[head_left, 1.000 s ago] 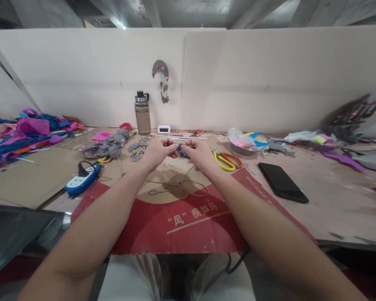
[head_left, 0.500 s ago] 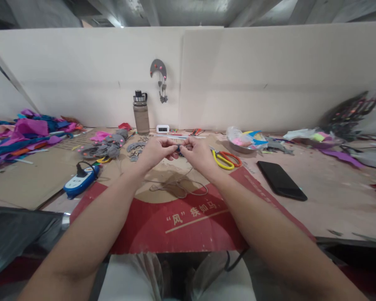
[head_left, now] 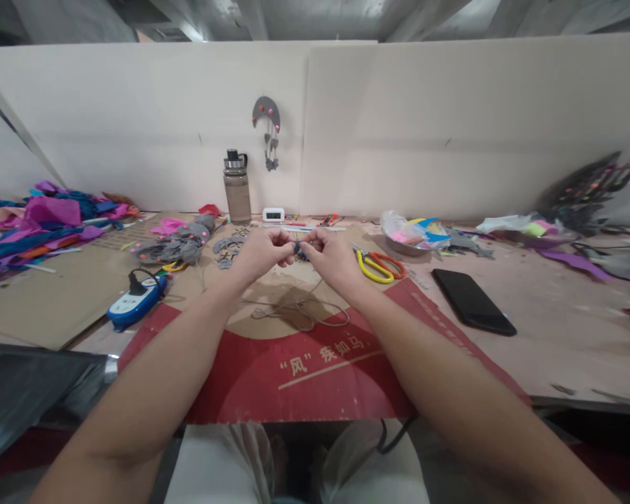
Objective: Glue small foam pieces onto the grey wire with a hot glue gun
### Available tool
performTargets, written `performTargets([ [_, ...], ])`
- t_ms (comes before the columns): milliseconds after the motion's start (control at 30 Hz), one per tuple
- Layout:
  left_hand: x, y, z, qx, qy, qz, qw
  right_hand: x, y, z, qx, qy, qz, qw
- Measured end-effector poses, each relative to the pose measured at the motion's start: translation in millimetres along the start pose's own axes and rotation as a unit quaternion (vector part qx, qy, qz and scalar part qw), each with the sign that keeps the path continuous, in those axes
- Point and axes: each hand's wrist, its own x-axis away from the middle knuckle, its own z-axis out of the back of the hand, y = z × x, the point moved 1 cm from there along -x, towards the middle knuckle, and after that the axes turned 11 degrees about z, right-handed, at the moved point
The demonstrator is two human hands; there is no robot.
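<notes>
My left hand (head_left: 260,253) and my right hand (head_left: 332,256) are held together above the middle of the table, fingertips pinched on a small dark grey piece (head_left: 297,248) between them. A thin grey cord (head_left: 299,313) trails down from that piece and lies looped on the red and tan cardboard sheet (head_left: 304,371) under my forearms. Both hands are closed in a pinch.
Yellow and orange scissors (head_left: 378,266) lie right of my hands, a black phone (head_left: 472,301) further right. A blue and white power strip (head_left: 134,302) sits at left, grey felt pieces (head_left: 176,246) and coloured fabric scraps (head_left: 36,220) behind it. A water bottle (head_left: 237,187) stands by the white wall.
The hands stay pinched together on the small piece with only slight finger shifts. The camera view has drifted a little.
</notes>
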Motion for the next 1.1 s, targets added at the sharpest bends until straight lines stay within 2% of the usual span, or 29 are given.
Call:
performTargets([
  [133, -0.7, 0.7, 3.6, -0.023, -0.013, -0.017, 1.0, -0.5, 1.6, 0.3, 0.017, -0.004, -0.005, 1.0],
  [433, 0.1, -0.7, 6.0, 0.026, -0.07, 0.037, 0.997, -1.7, -1.6, 3.5, 0.076, -0.036, -0.009, 0.996],
  [567, 0.3, -1.9, 3.1, 0.012, -0.06, 0.035, 0.997, -1.2, -2.4, 2.0, 0.084, -0.046, 0.004, 0.995],
  [767, -4.0, -8.5, 2.5, -0.028, -0.002, 0.025, 0.999, 0.4, -2.6, 0.7, 0.068, -0.034, 0.018, 0.997],
  [933, -4.4, -8.6, 1.9, 0.013, -0.031, 0.021, 0.999, 0.1, 2.0, -0.2, 0.076, -0.013, 0.042, 0.996],
  [1100, -5.6, -11.6, 1.7, -0.029, -0.021, 0.008, 0.999, -0.2, 0.7, 0.5, 0.079, -0.017, 0.035, 0.996],
])
